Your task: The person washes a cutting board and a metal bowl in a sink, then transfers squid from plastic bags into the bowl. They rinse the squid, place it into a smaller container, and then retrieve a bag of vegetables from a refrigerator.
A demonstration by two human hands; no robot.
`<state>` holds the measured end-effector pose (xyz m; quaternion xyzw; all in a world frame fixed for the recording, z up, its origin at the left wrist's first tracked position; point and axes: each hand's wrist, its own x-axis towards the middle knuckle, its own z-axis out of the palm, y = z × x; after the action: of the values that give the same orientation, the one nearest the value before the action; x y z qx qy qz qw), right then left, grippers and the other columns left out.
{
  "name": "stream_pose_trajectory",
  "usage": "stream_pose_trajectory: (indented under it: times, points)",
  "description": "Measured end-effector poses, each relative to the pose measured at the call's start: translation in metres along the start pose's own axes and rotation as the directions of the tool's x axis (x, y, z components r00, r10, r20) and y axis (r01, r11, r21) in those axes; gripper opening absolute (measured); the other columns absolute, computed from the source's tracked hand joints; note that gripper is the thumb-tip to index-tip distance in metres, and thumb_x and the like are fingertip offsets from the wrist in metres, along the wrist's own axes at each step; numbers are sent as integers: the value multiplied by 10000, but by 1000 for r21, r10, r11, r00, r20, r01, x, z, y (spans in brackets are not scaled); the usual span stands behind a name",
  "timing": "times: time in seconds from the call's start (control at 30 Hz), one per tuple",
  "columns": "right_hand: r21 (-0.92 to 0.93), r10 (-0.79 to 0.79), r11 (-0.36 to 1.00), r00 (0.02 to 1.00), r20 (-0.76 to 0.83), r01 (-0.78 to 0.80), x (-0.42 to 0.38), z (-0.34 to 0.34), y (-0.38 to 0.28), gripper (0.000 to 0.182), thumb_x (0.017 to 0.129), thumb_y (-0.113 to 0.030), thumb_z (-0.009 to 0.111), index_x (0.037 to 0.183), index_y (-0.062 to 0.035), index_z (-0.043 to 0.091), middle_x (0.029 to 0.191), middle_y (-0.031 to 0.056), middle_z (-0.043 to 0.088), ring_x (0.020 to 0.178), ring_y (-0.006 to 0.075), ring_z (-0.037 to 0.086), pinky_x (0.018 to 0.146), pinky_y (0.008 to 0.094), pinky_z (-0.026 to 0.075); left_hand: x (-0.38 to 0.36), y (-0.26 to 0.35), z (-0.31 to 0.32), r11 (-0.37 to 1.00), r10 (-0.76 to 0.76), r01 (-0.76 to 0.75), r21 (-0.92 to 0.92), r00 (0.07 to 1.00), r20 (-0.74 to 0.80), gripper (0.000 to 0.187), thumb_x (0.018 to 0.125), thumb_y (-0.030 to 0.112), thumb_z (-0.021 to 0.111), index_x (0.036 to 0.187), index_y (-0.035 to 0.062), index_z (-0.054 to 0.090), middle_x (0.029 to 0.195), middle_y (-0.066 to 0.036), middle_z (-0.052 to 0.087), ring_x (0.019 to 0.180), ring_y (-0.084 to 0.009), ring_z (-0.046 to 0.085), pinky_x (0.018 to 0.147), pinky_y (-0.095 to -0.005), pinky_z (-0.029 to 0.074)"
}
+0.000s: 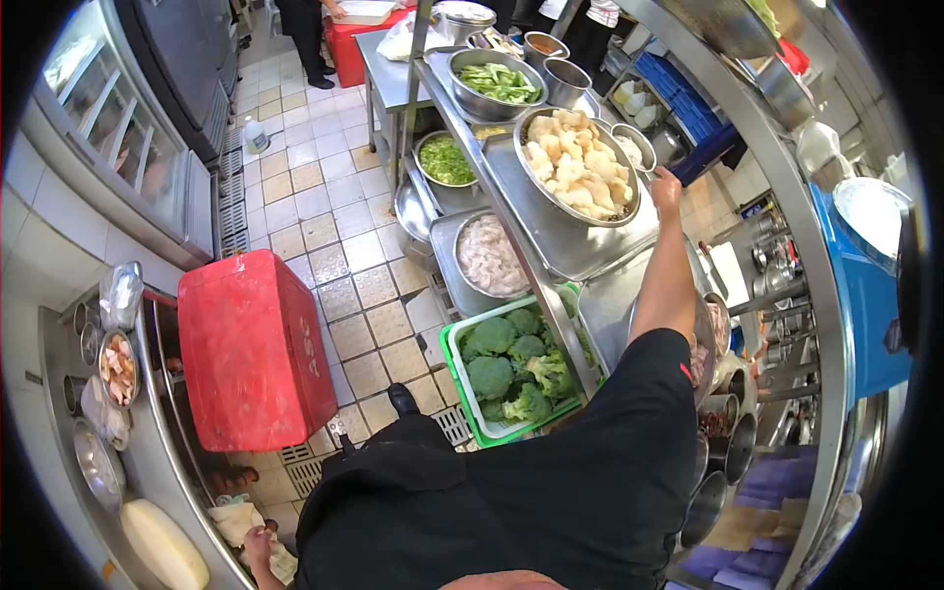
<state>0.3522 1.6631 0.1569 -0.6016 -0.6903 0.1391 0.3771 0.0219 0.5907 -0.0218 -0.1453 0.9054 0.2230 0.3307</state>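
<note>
My right hand (668, 187) reaches over the steel shelf with its fingers closed at the rim of a small metal bowl (635, 146) holding something pale. Right beside that bowl stands a large steel bowl (580, 167) heaped with pale yellow, lumpy pieces of food. A metal tray (547, 239) lies under the large bowl. Low at the left, my left hand (259, 548) hangs with curled fingers by a crumpled pale cloth (236, 521); whether it grips anything is hidden.
A red cool box (251, 354) stands on the tiled floor (339, 265). Broccoli (516, 364) fills a green-edged crate near my body. Bowls of cut greens (497, 83) and pale meat (490, 256) sit on the shelves. Another person's legs (305, 39) show at the far end.
</note>
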Motion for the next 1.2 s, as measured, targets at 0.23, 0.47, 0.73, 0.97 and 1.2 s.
stream_pose_trajectory:
  times: [0.23,0.47,0.73,0.97,1.2]
  points:
    - [554,-11,796,908,418,-245,6,-38,10,514,866,-143,609,1350,-35,474,1223,119,606,1022,200,605,831,318,489,32,-106,32,918,93,-57,-392,993,73,120,866,96,562,780,15,588,667,-44,562,562,-145,532,497,-295,426]
    - [731,65,649,972,225,-213,-104,-38,-99,313,925,-129,558,1230,-65,583,1065,86,648,912,205,626,794,338,530,21,-223,45,979,111,-126,-160,989,-97,400,805,243,627,1072,-54,640,976,-240,674,927,-331,658,808,-394,505]
    - [851,-443,309,728,524,-424,-307,72,-198,119,900,-85,588,1011,-41,596,827,59,626,791,189,615,730,325,549,-36,-264,-25,814,59,-260,-519,926,-372,318,841,131,640,1116,-27,644,915,-119,691,825,-170,639,766,-302,506]
    - [461,-337,508,325,884,-727,-632,186,-385,318,848,-82,639,1160,-68,577,890,41,624,740,184,587,751,419,515,8,-242,-130,651,55,-534,-540,742,-668,235,865,88,630,1080,3,669,900,-108,693,807,-139,625,758,-287,501]
    - [375,-523,754,-147,840,-540,-833,242,-607,250,894,-124,613,1126,-36,581,898,47,620,763,166,613,664,330,537,91,-210,-212,809,37,-527,-262,491,-871,215,763,95,704,964,26,674,1039,-151,636,996,-320,597,895,-382,467]
